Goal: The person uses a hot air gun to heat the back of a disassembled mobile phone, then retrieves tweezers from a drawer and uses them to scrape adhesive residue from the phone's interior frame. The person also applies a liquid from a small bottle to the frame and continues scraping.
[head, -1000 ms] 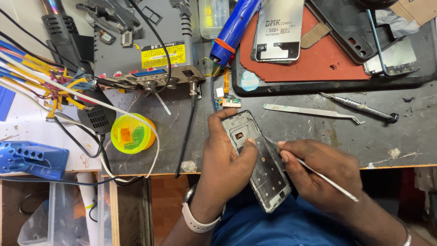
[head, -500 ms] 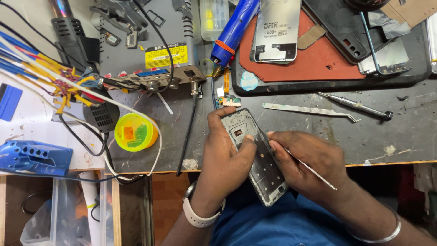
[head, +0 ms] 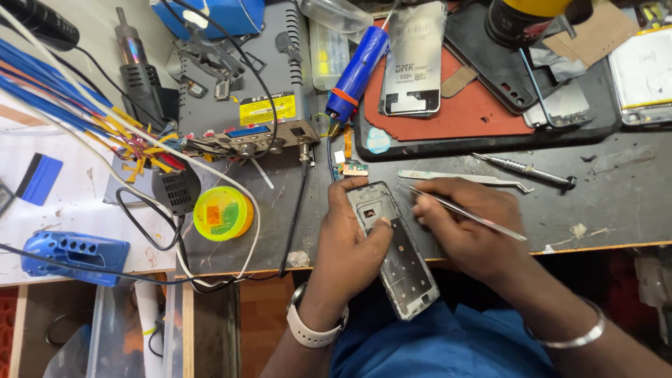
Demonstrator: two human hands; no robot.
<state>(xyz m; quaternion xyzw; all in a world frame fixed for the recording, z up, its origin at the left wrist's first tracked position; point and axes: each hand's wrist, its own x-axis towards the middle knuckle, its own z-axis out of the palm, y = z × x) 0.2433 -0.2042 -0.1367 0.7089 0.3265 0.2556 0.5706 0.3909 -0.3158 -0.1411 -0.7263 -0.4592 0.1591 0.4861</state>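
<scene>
The left hand [head: 350,241] grips a bare grey phone frame [head: 393,248] at the tabletop's [head: 616,210] front edge, thumb across its upper part. The right hand [head: 465,224] pinches thin tweezers [head: 465,213] over the frame's top. Behind lie a second pair of tweezers [head: 458,178] and a screwdriver [head: 525,170]; a yellow solder reel [head: 222,213] sits left.

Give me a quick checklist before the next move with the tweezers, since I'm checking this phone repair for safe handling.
1. Left hand grips phone frame: ok.
2. Right hand holds tweezers: ok.
3. Tweezer tip reaches the frame's upper edge: ok; contact cannot tell.
4. Frame supported by the bench: not ok, its lower end overhangs the edge.
5. Spare tweezers and screwdriver lie apart from the hands: ok.
</scene>
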